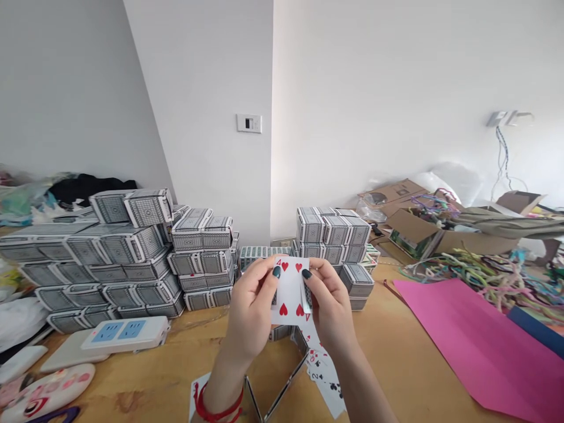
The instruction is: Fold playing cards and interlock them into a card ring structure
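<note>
Both hands are raised above the near centre of the surface and grip one playing card (288, 291), a four of hearts, face toward the camera. The left hand (251, 311) pinches the card's left edge between thumb and fingers. The right hand (332, 305) pinches the right edge. A second card edge may sit behind the right side, but this cannot be confirmed. The left wrist carries a red bracelet (215, 405).

Directly below the hands, leaning cards (273, 399) stand on edge. Their number is unclear, since the wrists and the lower frame edge cut them off. Just right of them lie several face-up cards (321, 364), overlapping.

Further out, three groups of patterned card packs stand on the surface (396, 352): a large left stack (123, 258), a middle stack (202, 258) and a right stack (335, 241). An exact pack count is not possible, as rear packs are hidden.

Near left lies one power strip (126, 332) with two blue socket faces. To the right lies one pink sheet (476, 346), cut off by the frame. Far right, an open cardboard box (423, 229) holds tangled coloured strands (434, 205).
</note>
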`<state>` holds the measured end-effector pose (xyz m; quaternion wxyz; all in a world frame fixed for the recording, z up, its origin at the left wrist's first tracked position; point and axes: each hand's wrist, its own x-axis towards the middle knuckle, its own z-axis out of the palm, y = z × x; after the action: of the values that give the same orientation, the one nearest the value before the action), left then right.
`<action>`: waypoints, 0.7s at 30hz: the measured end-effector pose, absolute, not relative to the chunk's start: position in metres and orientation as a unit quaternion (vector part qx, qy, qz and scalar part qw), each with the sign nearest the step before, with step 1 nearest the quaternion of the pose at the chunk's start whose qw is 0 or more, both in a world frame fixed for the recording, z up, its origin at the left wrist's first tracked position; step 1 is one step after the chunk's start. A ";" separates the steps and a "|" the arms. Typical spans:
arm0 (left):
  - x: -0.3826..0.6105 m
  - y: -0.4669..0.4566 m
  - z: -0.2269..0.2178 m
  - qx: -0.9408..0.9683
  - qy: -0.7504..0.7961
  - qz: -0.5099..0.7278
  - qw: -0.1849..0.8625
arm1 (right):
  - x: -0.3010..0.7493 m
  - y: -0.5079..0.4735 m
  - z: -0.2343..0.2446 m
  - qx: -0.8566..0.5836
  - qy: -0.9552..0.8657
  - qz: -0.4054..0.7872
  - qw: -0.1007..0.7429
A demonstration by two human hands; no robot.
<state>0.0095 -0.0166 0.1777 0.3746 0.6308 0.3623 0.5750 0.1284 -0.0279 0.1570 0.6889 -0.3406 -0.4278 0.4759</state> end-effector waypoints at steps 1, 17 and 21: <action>0.012 -0.018 0.178 0.629 0.361 0.581 0.370 | 0.127 -0.029 0.157 -0.334 -0.421 0.484 0.691; 0.016 -0.019 0.167 0.654 0.414 0.563 0.290 | 0.126 -0.033 0.160 -0.347 -0.436 0.437 0.706; 0.014 -0.017 0.166 0.659 0.422 0.561 0.268 | 0.126 -0.032 0.160 -0.346 -0.442 0.443 0.699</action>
<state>0.0138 -0.0166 0.1658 0.2684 0.6592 0.4220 0.5615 0.1264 -0.0325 0.1600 0.6986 -0.3464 -0.4419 0.4435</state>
